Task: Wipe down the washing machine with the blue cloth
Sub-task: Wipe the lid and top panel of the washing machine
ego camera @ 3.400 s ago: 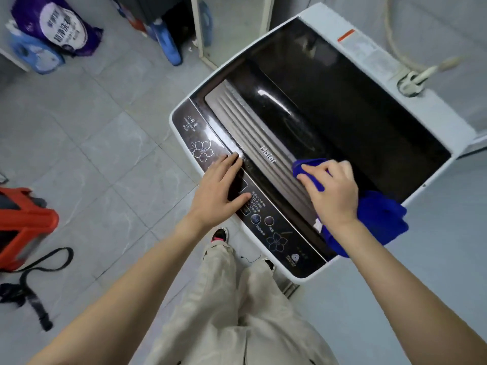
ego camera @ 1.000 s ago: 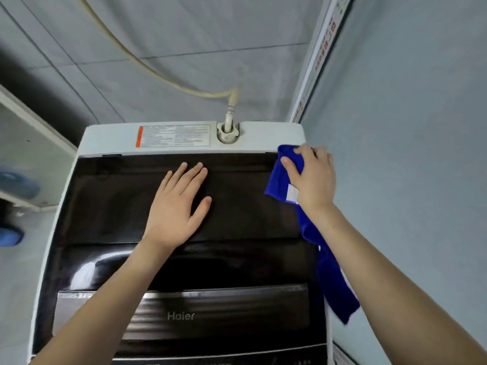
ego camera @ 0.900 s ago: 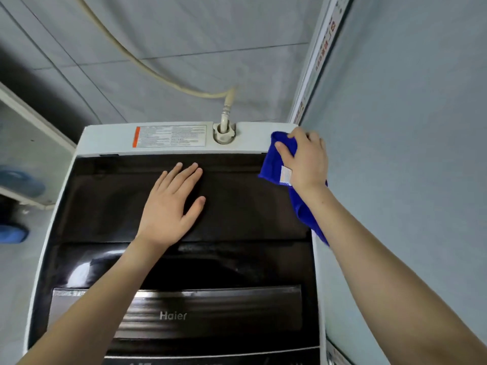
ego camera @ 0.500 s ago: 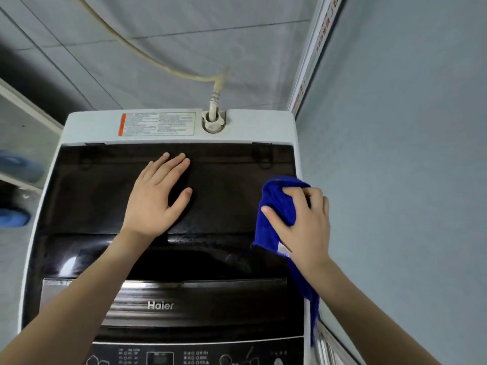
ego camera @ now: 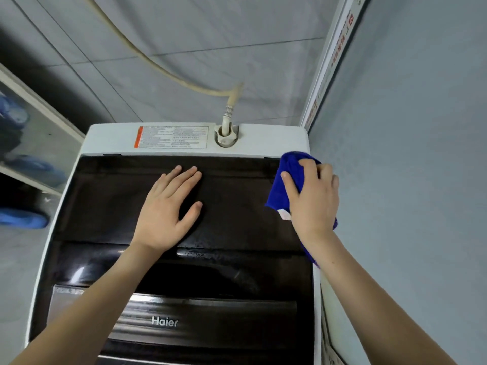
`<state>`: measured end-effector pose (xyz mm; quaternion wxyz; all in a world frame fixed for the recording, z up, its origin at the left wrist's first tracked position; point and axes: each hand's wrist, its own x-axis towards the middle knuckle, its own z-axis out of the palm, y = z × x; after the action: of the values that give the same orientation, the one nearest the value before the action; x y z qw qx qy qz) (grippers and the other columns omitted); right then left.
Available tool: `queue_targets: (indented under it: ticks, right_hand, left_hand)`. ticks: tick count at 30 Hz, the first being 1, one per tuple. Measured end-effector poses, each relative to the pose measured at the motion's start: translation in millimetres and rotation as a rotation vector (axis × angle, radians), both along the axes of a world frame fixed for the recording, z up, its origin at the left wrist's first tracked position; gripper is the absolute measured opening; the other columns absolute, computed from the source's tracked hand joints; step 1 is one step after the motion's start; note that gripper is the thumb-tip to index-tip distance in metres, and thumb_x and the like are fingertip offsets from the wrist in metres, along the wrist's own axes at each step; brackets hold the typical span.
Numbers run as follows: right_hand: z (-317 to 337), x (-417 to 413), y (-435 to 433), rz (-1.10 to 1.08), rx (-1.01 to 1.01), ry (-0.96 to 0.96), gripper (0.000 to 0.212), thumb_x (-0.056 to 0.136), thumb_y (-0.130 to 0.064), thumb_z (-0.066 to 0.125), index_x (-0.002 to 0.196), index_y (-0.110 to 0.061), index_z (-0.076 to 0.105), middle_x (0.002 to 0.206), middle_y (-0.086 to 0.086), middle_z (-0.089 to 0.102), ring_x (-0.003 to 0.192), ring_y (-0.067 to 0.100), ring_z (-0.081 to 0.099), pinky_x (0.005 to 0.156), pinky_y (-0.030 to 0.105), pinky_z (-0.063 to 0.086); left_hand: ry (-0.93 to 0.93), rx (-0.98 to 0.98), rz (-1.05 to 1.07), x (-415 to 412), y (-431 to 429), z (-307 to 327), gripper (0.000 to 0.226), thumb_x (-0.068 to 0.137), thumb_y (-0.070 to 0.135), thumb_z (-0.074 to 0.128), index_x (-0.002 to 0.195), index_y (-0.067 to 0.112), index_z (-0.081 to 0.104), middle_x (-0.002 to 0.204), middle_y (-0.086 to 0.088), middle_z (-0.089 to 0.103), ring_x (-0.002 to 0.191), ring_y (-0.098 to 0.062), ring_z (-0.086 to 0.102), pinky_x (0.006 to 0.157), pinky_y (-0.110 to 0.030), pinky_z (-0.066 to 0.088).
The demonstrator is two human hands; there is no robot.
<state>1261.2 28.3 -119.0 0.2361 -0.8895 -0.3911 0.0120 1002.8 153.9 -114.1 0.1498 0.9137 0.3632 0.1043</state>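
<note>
A white top-loading washing machine (ego camera: 263, 139) with a dark glossy lid fills the view below me. My left hand (ego camera: 168, 209) lies flat on the lid's rear panel, fingers spread, holding nothing. My right hand (ego camera: 313, 198) grips the bunched blue cloth (ego camera: 287, 180) and presses it against the lid's far right edge, near the rear corner. A tail of the cloth hangs down under my wrist along the machine's right side.
A beige hose (ego camera: 229, 114) plugs into the inlet fitting on the white rear panel, beside a warning label (ego camera: 171, 137). A grey wall (ego camera: 408, 154) stands close on the right. Tiled floor lies beyond, with blue objects (ego camera: 23, 219) at the left.
My right hand has slid the cloth back up the lid's right edge toward the rear corner, after coming down toward me half a second ago. My left hand stays flat on the lid.
</note>
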Motion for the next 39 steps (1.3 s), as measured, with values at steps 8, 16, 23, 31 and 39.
queue_targets:
  ticks: [8, 16, 23, 31, 39]
  right_hand:
    - [12, 36, 102, 0.259, -0.061, -0.085, 0.034, 0.102, -0.036, 0.044, 0.129, -0.020, 0.057, 0.125, 0.002, 0.055, 0.107, 0.028, 0.051, 0.077, 0.036, 0.046]
    - [7, 35, 57, 0.567, 0.012, -0.053, 0.028, 0.098, -0.031, 0.054, 0.122, -0.023, 0.065, 0.110, -0.004, 0.061, 0.100, 0.023, 0.050, 0.070, 0.036, 0.049]
    - [14, 26, 109, 0.442, -0.015, -0.066, 0.029, 0.101, -0.030, 0.048, 0.124, -0.023, 0.064, 0.115, -0.004, 0.059, 0.101, 0.022, 0.050, 0.072, 0.030, 0.038]
    - [0, 71, 43, 0.320, 0.086, 0.002, 0.025, 0.096, -0.027, 0.060, 0.117, -0.019, 0.069, 0.106, 0.004, 0.062, 0.097, 0.030, 0.055, 0.073, 0.028, 0.041]
    - [17, 11, 115, 0.553, -0.005, -0.057, 0.026, 0.099, -0.028, 0.052, 0.117, -0.017, 0.066, 0.111, -0.003, 0.057, 0.097, 0.023, 0.050, 0.069, 0.037, 0.048]
  left_hand:
    - [-0.030, -0.009, 0.012, -1, 2, -1, 0.056, 0.095, 0.042, 0.047, 0.146, 0.021, 0.048, 0.154, 0.008, 0.042, 0.149, -0.018, 0.028, 0.122, -0.042, 0.023]
    - [-0.012, -0.007, -0.011, -2, 3, 1, 0.056, 0.096, 0.040, 0.045, 0.148, 0.019, 0.046, 0.155, 0.006, 0.041, 0.149, -0.018, 0.027, 0.123, -0.036, 0.016]
    - [-0.025, -0.025, 0.008, -2, 2, 1, 0.056, 0.094, 0.039, 0.046, 0.147, 0.021, 0.047, 0.155, 0.009, 0.041, 0.149, -0.017, 0.027, 0.122, -0.042, 0.022]
    - [-0.024, -0.015, 0.003, -1, 2, 0, 0.056, 0.096, 0.038, 0.044, 0.148, 0.019, 0.046, 0.155, 0.007, 0.041, 0.150, -0.017, 0.026, 0.123, -0.042, 0.020]
    - [-0.018, -0.017, -0.005, -4, 2, 1, 0.055, 0.096, 0.038, 0.044, 0.148, 0.020, 0.045, 0.155, 0.008, 0.041, 0.150, -0.017, 0.026, 0.122, -0.042, 0.021]
